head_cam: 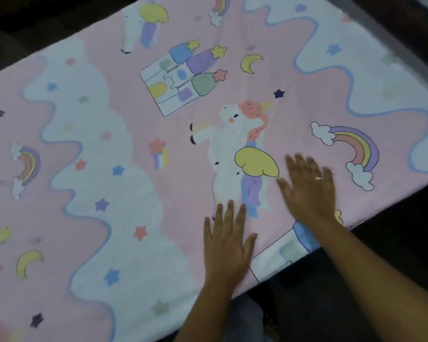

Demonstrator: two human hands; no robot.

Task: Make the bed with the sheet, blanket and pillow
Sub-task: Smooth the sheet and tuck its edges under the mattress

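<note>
A pink sheet (139, 134) printed with unicorns, rainbows, castles and stars lies spread flat over the bed and fills most of the view. My left hand (227, 245) rests palm down on it near the bed's near edge, fingers apart. Just to its right and a little farther in, my right hand (309, 188) is also flat on the sheet with fingers spread; it is blurred and wears a ring. Neither hand holds anything. No blanket or pillow is in view.
The bed's near edge (307, 255) runs diagonally from lower middle to right. Dark floor (356, 280) lies below it. A dark strip (35, 28) borders the far side, and a grey rim (381, 38) shows at the top right.
</note>
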